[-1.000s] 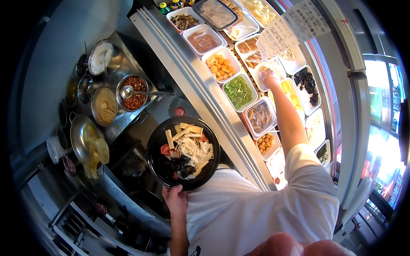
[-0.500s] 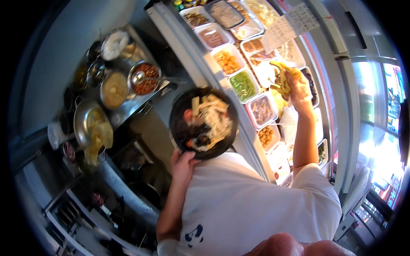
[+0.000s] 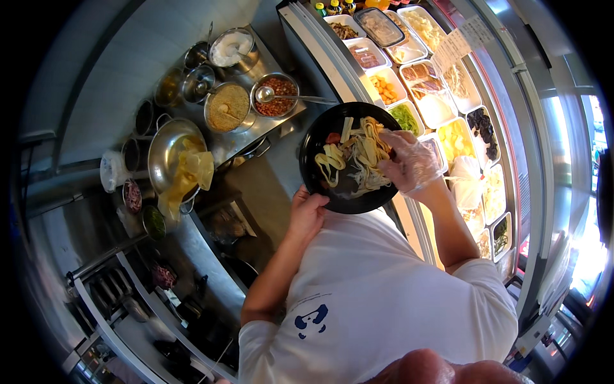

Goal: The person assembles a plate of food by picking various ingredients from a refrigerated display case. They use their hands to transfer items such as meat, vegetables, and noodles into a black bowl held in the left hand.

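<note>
My left hand (image 3: 308,211) grips the near left rim of a black bowl (image 3: 309,176), held in front of my white shirt. Pale yellow, flat strips (image 3: 369,142) lie in it over whitish shreds, with a reddish piece near the far side. My right hand (image 3: 412,163), in a clear plastic glove, reaches over the bowl's right side. Its fingertips touch or hover close to the strips, with thumb and fingers apart. The hand hides part of the food and the right rim.
White food trays (image 3: 457,137) fill a lit counter on the right, with a paper slip (image 3: 460,45) hanging over them. At left stand a pot of peanuts (image 3: 281,86) with a ladle, a pot of tan crumbs (image 3: 229,105) and a steel basin (image 3: 157,160) with yellow sheeting.
My right hand has come left from above the trays to the bowl, and the yellow strips it held now lie there. The bowl sits further right in view as the view has shifted.
</note>
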Motion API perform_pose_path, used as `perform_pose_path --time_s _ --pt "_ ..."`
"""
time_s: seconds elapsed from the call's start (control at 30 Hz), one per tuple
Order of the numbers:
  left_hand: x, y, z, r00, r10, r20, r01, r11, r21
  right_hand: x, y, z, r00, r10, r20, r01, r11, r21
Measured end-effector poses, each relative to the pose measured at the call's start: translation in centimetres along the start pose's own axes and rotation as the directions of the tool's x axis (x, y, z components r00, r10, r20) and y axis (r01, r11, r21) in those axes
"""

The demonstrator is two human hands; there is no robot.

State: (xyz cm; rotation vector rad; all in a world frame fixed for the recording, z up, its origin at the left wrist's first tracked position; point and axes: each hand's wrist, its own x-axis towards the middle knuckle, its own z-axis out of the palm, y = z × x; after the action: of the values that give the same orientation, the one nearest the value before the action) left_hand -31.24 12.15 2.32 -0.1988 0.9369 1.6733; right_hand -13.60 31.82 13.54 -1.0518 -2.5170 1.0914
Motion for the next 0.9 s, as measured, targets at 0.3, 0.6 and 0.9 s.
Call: perform_pose_path --time_s 0.3,0.6,0.9 --pt "-1.5 1.5 -2.3 0.999 -0.011 0.048 0.009 1.0 0.024 -1.5 -3.5 3.8 0.935 -0.275 0.224 0.307 0.944 -0.123" --pt "-1.7 1.8 -4.9 0.992 -0.076 0.096 0.077 0.997 -0.003 -2.8 -9.6 -2.1 0.81 -0.463 -0.361 0.472 0.879 -0.069" --pt "-1.6 2.1 -4.4 0.979 -0.084 0.187 0.083 0.996 0.015 -2.5 -11.7 -2.8 0.888 -0.291 -0.357 0.388 0.89 0.24"
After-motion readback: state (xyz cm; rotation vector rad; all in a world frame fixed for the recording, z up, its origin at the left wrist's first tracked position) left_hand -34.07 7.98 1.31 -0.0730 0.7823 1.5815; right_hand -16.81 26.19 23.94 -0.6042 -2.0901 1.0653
